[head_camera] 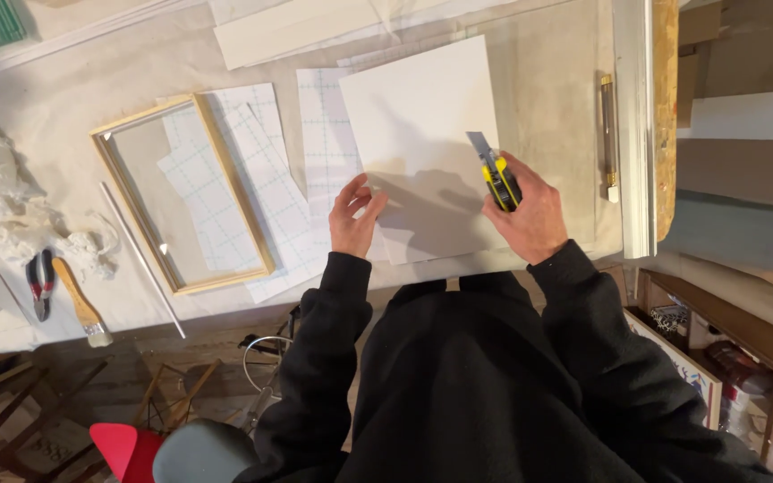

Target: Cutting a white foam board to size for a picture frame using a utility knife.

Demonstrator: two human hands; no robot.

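Right hand [530,210] gripped tight round the yellow utility knife [497,174], blade over the white board [422,143]; left hand [353,215], fingers spread, pressed its near edge.

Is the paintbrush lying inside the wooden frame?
No, the paintbrush lies on the table to the left of the wooden frame, beside the pliers, well apart from it.

We are gripping a yellow-and-black utility knife [498,177], blade out, over a white square board [422,116] lying tilted, flat on gridded paper.
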